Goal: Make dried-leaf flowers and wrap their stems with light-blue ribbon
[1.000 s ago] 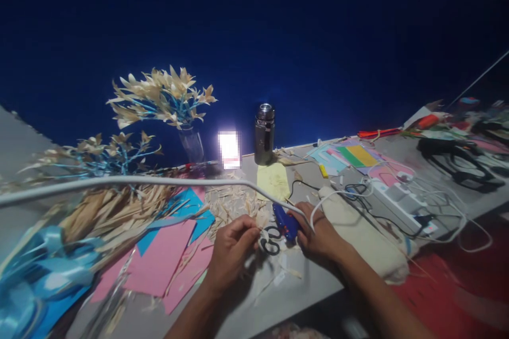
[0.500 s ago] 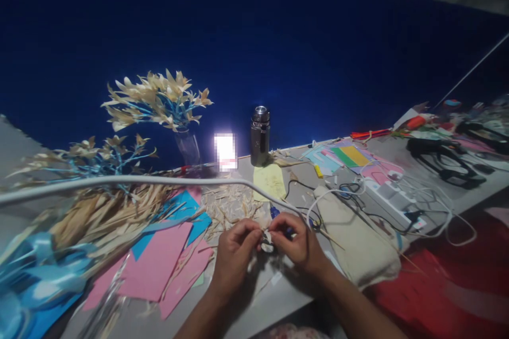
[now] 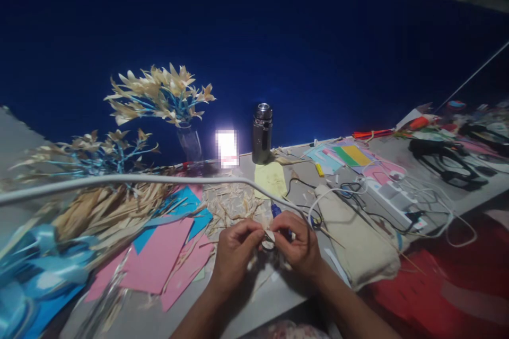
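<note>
Over the near middle of the table, my left hand [image 3: 233,254] and my right hand [image 3: 299,246] meet with their fingertips pinched on a small pale strip [image 3: 270,234], which looks like dried husk. Just under the fingertips shows a small round whitish thing with a dark rim [image 3: 269,245]; whether it is held or lies on the table I cannot tell. Something dark blue shows at my right hand's fingers, mostly covered. Behind the hands lie many pale husk scraps [image 3: 234,198] and a blue object [image 3: 275,211], partly hidden.
Pink paper sheets [image 3: 159,257], dried husks [image 3: 91,217] and blue ribbon [image 3: 59,265] lie left. Husk flowers [image 3: 163,95] stand in a glass vase. A thermos [image 3: 262,135] is at the back. A white cable [image 3: 151,180] crosses in front; a folded cloth [image 3: 353,243] and power strip [image 3: 387,204] lie right.
The pale strip between my fingertips shows more plainly now and sits at a slant. Both hands stay close together in nearly the same place; the view has shifted slightly.
</note>
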`<state>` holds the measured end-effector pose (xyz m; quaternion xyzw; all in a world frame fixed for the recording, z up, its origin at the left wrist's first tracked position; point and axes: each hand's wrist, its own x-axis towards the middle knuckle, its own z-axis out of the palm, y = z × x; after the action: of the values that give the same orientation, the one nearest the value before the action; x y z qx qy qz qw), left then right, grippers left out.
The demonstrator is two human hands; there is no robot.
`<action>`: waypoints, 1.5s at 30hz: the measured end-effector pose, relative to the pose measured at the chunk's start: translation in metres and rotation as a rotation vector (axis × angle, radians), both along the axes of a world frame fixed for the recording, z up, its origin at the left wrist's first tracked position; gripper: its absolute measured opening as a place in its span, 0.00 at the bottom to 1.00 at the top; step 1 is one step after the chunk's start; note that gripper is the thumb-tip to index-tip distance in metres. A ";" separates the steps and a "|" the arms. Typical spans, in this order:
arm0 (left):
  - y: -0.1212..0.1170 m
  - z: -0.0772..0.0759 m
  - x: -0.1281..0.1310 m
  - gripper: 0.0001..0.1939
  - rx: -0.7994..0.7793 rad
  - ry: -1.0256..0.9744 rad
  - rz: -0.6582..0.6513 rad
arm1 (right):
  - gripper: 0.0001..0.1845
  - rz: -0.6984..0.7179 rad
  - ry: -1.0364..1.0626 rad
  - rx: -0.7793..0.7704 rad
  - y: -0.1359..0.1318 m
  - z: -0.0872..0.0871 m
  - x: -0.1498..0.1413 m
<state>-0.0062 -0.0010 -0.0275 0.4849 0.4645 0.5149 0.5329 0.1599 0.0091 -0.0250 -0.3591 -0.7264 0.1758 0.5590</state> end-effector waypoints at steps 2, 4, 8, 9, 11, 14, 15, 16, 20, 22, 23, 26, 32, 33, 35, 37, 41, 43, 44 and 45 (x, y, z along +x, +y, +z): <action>0.000 0.000 0.000 0.09 0.009 0.024 -0.003 | 0.07 -0.014 0.003 0.009 0.000 -0.001 0.000; 0.000 0.001 -0.001 0.08 0.052 0.072 -0.006 | 0.08 -0.028 0.005 0.014 -0.001 -0.001 -0.001; -0.001 0.002 0.001 0.08 0.177 0.187 0.023 | 0.08 -0.060 0.017 0.032 -0.002 -0.002 -0.004; -0.002 0.002 0.001 0.08 0.205 0.213 0.033 | 0.08 -0.065 0.021 0.033 -0.002 -0.002 -0.004; -0.004 0.002 0.003 0.07 0.266 0.257 0.048 | 0.09 -0.069 0.019 0.026 -0.003 -0.002 -0.005; -0.006 0.001 0.004 0.08 0.363 0.305 0.070 | 0.10 -0.071 0.006 -0.006 -0.005 -0.002 -0.006; -0.007 0.000 0.004 0.08 0.387 0.313 0.074 | 0.10 -0.072 0.005 -0.024 -0.006 -0.002 -0.006; -0.007 0.000 0.003 0.08 0.402 0.316 0.078 | 0.10 -0.074 0.011 -0.046 -0.007 -0.002 -0.006; -0.008 -0.005 0.001 0.08 0.440 0.300 0.108 | 0.05 -0.080 0.082 -0.212 -0.011 -0.003 -0.007; -0.007 -0.007 0.000 0.08 0.465 0.280 0.109 | 0.02 -0.059 0.125 -0.352 -0.012 -0.004 -0.005; -0.007 -0.007 -0.001 0.08 0.475 0.266 0.095 | 0.02 -0.032 0.145 -0.424 -0.013 -0.004 -0.004; -0.008 -0.007 -0.004 0.08 0.470 0.204 0.032 | 0.04 0.093 0.201 -0.565 -0.012 -0.005 0.001; -0.006 0.001 -0.007 0.06 0.216 0.021 -0.148 | 0.06 0.294 0.247 -0.554 -0.008 -0.004 0.009; -0.006 0.002 -0.008 0.06 0.167 -0.013 -0.182 | 0.06 0.325 0.247 -0.551 -0.008 -0.004 0.009; -0.005 0.003 -0.010 0.04 0.070 -0.077 -0.234 | 0.07 0.369 0.245 -0.548 -0.007 -0.002 0.010; -0.004 0.002 -0.010 0.03 -0.014 -0.151 -0.266 | 0.07 0.389 0.240 -0.538 -0.008 -0.001 0.010; -0.003 0.000 -0.011 0.08 -0.121 -0.265 -0.311 | 0.09 0.399 0.220 -0.496 -0.009 0.002 0.009; -0.003 -0.002 -0.011 0.10 -0.150 -0.285 -0.320 | 0.10 0.397 0.211 -0.467 -0.010 0.003 0.008; -0.003 -0.003 -0.011 0.10 -0.158 -0.292 -0.319 | 0.10 0.392 0.206 -0.454 -0.010 0.003 0.007; -0.003 -0.004 -0.011 0.10 -0.162 -0.297 -0.317 | 0.10 0.388 0.200 -0.444 -0.010 0.003 0.007</action>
<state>-0.0173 -0.0041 -0.0317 0.4265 0.3388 0.4516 0.7067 0.1671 -0.0010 -0.0221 -0.3078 -0.6666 0.4680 0.4918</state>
